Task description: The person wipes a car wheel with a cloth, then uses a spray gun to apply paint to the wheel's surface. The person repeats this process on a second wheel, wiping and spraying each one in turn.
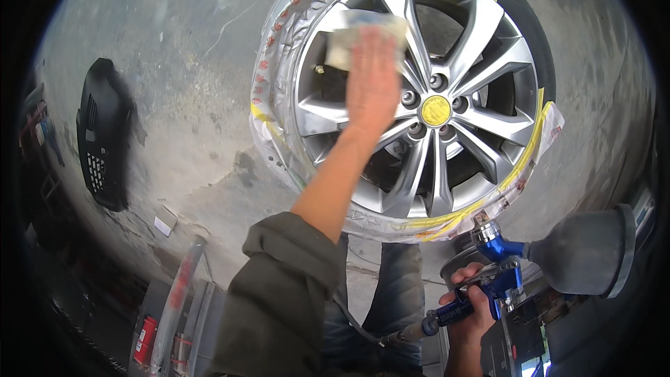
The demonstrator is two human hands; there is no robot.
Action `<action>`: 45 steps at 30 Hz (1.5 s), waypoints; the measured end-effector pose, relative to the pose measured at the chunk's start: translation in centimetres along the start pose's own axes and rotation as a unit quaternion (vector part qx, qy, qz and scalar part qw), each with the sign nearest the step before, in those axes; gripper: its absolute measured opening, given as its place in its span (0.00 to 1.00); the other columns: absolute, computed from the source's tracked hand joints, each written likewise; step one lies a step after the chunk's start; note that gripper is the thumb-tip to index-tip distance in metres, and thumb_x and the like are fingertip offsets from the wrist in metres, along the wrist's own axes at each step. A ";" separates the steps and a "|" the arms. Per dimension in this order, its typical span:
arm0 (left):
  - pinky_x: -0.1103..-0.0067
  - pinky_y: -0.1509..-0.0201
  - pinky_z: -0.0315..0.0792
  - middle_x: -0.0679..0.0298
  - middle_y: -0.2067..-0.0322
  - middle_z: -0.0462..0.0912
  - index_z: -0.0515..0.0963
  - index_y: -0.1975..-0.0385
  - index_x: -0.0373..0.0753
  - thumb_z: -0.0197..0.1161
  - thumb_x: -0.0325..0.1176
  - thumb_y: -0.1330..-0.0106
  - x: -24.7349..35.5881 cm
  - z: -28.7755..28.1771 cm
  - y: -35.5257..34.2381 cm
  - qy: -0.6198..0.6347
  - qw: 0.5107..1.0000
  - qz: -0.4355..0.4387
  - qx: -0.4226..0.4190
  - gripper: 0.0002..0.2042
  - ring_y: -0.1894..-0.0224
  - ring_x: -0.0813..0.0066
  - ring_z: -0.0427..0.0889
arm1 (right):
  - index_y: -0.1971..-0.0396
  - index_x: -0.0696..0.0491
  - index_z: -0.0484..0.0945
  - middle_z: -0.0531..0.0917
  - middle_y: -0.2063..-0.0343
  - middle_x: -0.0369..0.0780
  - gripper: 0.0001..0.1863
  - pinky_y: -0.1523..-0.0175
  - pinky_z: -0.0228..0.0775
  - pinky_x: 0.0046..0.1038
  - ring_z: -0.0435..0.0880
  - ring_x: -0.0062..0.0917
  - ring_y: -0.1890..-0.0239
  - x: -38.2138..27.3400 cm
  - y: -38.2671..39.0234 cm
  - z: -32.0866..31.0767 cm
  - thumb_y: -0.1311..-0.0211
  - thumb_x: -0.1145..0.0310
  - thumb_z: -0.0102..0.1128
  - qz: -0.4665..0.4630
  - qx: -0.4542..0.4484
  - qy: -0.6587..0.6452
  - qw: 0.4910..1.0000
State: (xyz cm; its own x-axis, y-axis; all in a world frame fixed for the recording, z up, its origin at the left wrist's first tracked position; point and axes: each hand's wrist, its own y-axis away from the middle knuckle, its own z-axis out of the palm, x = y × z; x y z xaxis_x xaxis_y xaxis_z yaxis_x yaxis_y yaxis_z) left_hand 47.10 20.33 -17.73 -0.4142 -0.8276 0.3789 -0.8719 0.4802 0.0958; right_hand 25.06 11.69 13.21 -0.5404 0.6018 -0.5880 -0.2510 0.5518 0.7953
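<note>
Grey floor [188, 91]; black part [105, 132] at left; cloth [340, 50] — partly hiding wheel [462, 61]

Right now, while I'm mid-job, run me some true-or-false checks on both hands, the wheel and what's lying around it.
1. The left hand lies over a pale cloth on the wheel. True.
2. The right hand is empty. False: the right hand grips a blue spray gun.
3. The gun's cup is dark grey. True.
4. The wheel's centre is red. False: the centre is yellow.
5. The black plastic part lies on the floor, left of the wheel. True.
</note>
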 end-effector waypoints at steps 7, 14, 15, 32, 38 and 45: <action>0.58 0.20 0.41 0.30 0.27 0.37 0.49 0.30 0.19 0.54 0.26 0.30 4.3 -0.3 -2.0 0.275 0.905 -0.297 0.135 0.32 0.23 0.35 0.39 | 0.50 0.66 0.69 0.75 0.58 0.46 0.21 0.73 0.87 0.26 0.81 0.30 0.55 -0.1 -0.3 -0.1 0.39 0.70 0.59 0.006 -0.002 0.005 1.000; 0.60 0.21 0.45 0.29 0.28 0.38 0.43 0.30 0.17 0.47 0.29 0.24 8.7 0.5 -0.6 0.372 0.844 -0.367 0.119 0.31 0.24 0.35 0.43 | 0.49 0.65 0.68 0.75 0.58 0.46 0.22 0.73 0.87 0.25 0.82 0.29 0.55 -0.6 -0.2 -1.1 0.39 0.69 0.60 -0.015 -0.002 0.007 1.000; 0.60 0.21 0.45 0.28 0.28 0.38 0.43 0.30 0.17 0.46 0.30 0.24 6.7 0.4 -2.0 0.371 0.835 -0.377 0.152 0.31 0.24 0.35 0.44 | 0.49 0.65 0.68 0.75 0.58 0.45 0.22 0.73 0.87 0.25 0.82 0.29 0.55 -0.5 -0.3 -1.4 0.39 0.69 0.60 -0.018 -0.006 0.002 1.000; 0.62 0.33 0.69 0.45 0.38 0.74 0.72 0.40 0.32 0.55 0.21 0.37 -1.1 -6.9 -3.1 0.177 0.964 0.037 0.196 0.23 0.38 0.44 0.75 | 0.51 0.66 0.70 0.76 0.59 0.46 0.22 0.73 0.87 0.24 0.82 0.30 0.55 -0.1 -0.3 -2.0 0.40 0.67 0.58 -0.008 0.001 0.013 1.000; 0.65 0.20 0.50 0.53 0.29 0.64 0.67 0.35 0.32 0.52 0.26 0.34 -11.6 -8.4 -4.3 -0.210 0.925 0.305 -0.089 0.25 0.25 0.60 0.57 | 0.52 0.67 0.70 0.76 0.59 0.46 0.22 0.74 0.86 0.24 0.82 0.30 0.56 0.4 -0.3 -2.6 0.41 0.68 0.58 -0.010 0.017 0.002 1.000; 0.64 0.18 0.45 0.59 0.27 0.61 0.66 0.33 0.35 0.50 0.30 0.32 -15.1 -11.1 -2.4 -0.298 0.833 0.407 -0.229 0.26 0.23 0.66 0.54 | 0.51 0.66 0.70 0.76 0.59 0.46 0.22 0.74 0.86 0.24 0.82 0.30 0.56 0.6 -0.7 -3.0 0.41 0.68 0.58 -0.001 0.011 0.011 1.000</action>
State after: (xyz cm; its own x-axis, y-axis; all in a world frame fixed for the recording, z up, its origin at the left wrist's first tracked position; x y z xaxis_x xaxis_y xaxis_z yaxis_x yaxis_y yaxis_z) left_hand 58.33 34.90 -13.48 -0.9941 -0.1063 -0.0204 -0.1049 0.8997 0.4238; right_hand 22.46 9.92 12.74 -0.5568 0.5881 -0.5866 -0.2344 0.5663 0.7902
